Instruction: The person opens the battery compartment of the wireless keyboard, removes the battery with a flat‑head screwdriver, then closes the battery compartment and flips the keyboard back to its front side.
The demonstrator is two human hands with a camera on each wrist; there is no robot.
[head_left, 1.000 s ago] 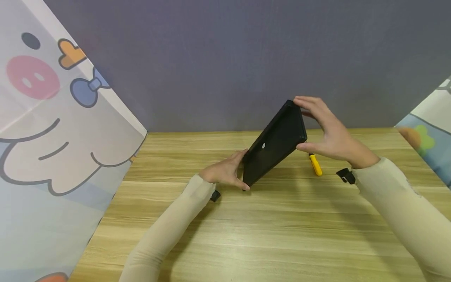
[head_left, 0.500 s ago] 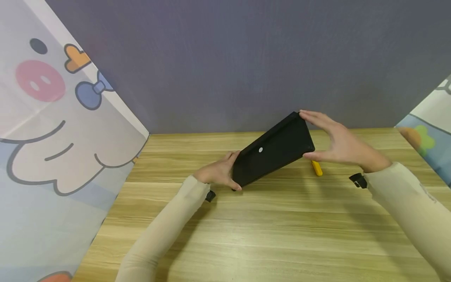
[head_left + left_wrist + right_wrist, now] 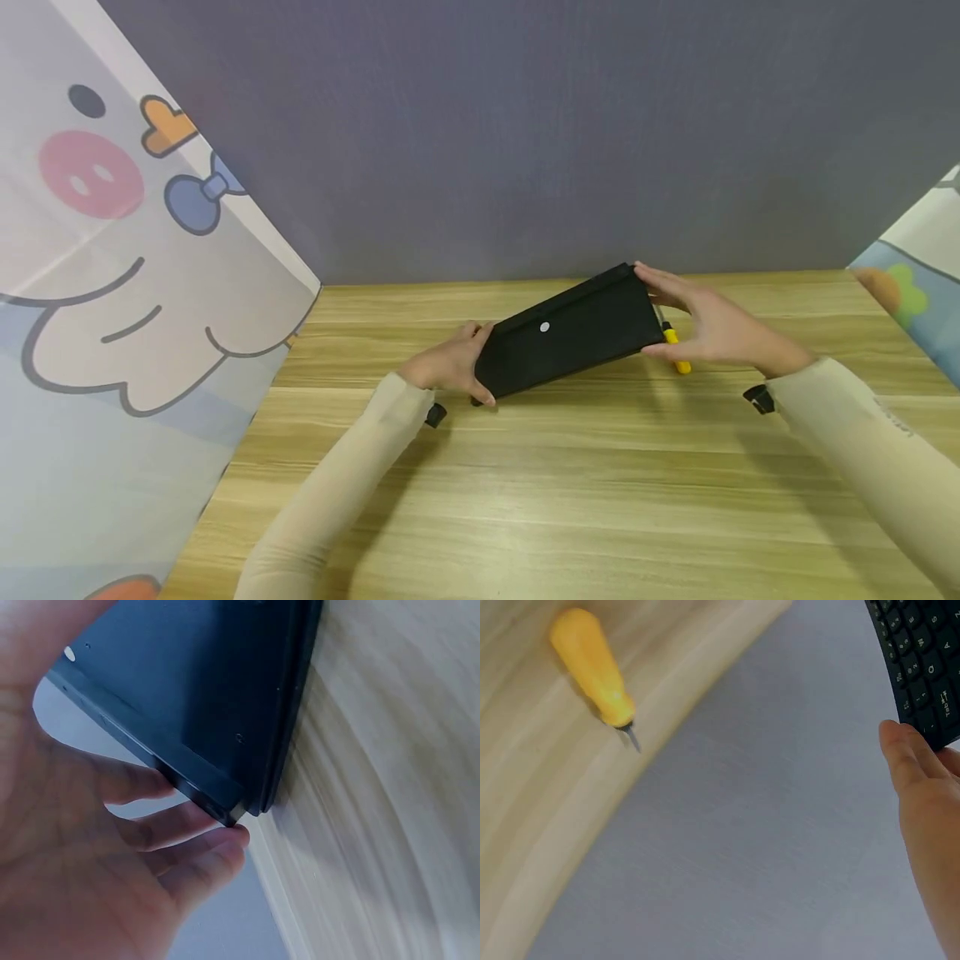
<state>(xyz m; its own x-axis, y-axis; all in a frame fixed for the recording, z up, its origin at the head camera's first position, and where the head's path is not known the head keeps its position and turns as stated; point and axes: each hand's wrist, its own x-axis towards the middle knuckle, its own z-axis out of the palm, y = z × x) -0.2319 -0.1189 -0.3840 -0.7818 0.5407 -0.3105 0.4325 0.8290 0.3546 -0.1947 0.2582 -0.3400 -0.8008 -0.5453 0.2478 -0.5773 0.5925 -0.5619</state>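
Note:
A black keyboard [image 3: 570, 342] is held tilted over the wooden table [image 3: 570, 500], its plain underside with a small white dot facing me. My left hand [image 3: 450, 367] grips its lower left end near the tabletop; the fingers wrap the corner in the left wrist view [image 3: 195, 847], against the black keyboard [image 3: 195, 697]. My right hand [image 3: 705, 325] holds the raised right end between fingers and thumb. The right wrist view shows the keyboard's key side [image 3: 922, 667] and a fingertip [image 3: 900, 750] on its edge.
A yellow-handled screwdriver [image 3: 677, 350] lies on the table behind my right hand, also seen as the yellow handle [image 3: 592, 667] in the right wrist view. A grey wall stands behind the table. Cartoon-printed sheets [image 3: 112, 275] hang at the left and right edges.
Both hands have lowered the keyboard from a steep tilt toward the table; its right end dropped and the whole board shifted slightly left.

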